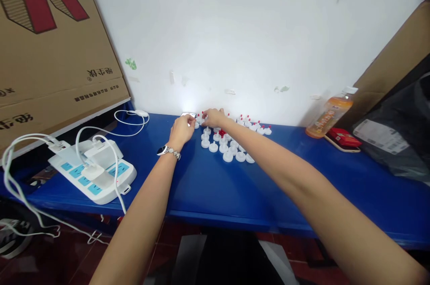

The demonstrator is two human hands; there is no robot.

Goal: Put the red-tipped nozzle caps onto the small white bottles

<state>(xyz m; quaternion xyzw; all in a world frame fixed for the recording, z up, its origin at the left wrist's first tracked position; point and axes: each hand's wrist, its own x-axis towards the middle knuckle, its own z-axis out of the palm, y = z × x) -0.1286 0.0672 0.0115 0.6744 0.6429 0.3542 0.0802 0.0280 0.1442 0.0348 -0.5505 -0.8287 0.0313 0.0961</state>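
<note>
Both my arms reach far across a blue table (pixel 208 186) to its back edge by the white wall. My left hand (pixel 182 130), with a watch on the wrist, and my right hand (pixel 214 117) meet over a small white part (pixel 199 120), fingers pinched on it. Just right of the hands lies a cluster of several small white round caps (pixel 228 148). Behind them stands a row of white pieces with red tips (pixel 250 124). A small bright object (pixel 188 115) sits at my left fingertips. What exactly each hand grips is too small to tell.
A white power strip (pixel 96 171) with plugged chargers and white cables (pixel 20 186) lies at the left. A large cardboard box (pixel 50 52) leans behind it. An orange drink bottle (pixel 329 117), a red packet (pixel 343 137) and a dark plastic bag (pixel 396 142) sit at the right.
</note>
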